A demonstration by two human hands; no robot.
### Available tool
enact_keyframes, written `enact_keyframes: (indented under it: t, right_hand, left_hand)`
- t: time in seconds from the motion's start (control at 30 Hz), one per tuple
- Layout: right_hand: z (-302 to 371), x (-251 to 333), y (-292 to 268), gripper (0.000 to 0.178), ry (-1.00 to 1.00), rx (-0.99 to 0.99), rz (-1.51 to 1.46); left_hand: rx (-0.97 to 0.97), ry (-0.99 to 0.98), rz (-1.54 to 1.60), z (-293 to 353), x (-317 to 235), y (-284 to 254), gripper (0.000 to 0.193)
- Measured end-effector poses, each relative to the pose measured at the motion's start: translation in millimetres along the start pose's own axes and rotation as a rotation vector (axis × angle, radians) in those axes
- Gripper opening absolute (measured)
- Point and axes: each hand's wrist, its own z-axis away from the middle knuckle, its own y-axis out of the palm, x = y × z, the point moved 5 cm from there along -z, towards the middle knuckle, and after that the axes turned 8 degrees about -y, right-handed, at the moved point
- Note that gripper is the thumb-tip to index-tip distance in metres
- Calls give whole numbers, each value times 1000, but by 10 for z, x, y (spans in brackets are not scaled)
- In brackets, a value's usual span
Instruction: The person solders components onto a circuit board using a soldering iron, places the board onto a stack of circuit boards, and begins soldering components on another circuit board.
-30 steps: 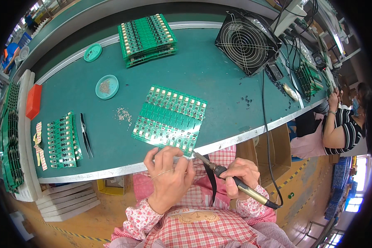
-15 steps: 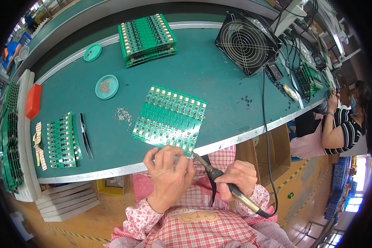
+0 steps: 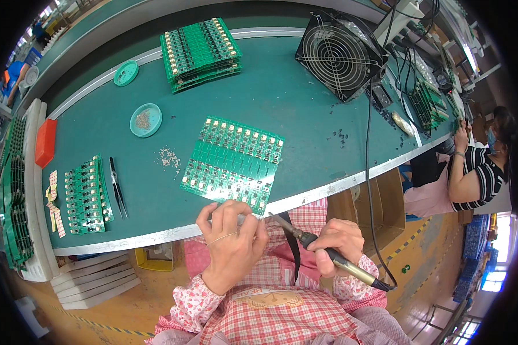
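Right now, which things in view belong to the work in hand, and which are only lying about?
Seemingly in the job:
soldering iron, in the right hand
circuit board, at the left hand

Seemingly just lying about:
tweezers
red box
board stack at the back

Big black fan [image 3: 338, 57] near the back of the table [image 3: 305, 144] on my feed, tiny dark bits [image 3: 342, 137] scattered between it and the front edge. Over left I've got an orange-red box [image 3: 46, 142] and some dotted paper strips [image 3: 54, 201]. Below that I can make out stacked white slabs [image 3: 95, 287] plus a yellow bin [image 3: 155, 266]. Off right: cardboard box [image 3: 388, 198], and a co-worker [image 3: 480, 172] in a striped top, lol.
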Motion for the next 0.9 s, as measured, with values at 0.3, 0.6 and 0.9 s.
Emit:
enact_keyframes:
  t: [0.3,0.6,0.9]
  right_hand:
    - [35,-23,46,12,55,-42,77]
    - [-138,-88,427,57,195,89,482]
    - [-137,-256,530,70,301,95,509]
  left_hand:
    - [5,4,2,-30,12,-50,16]
    - [-100,-62,-69,-599,385,-527,21]
    - [515,178,-146,-1719,548,-109,49]
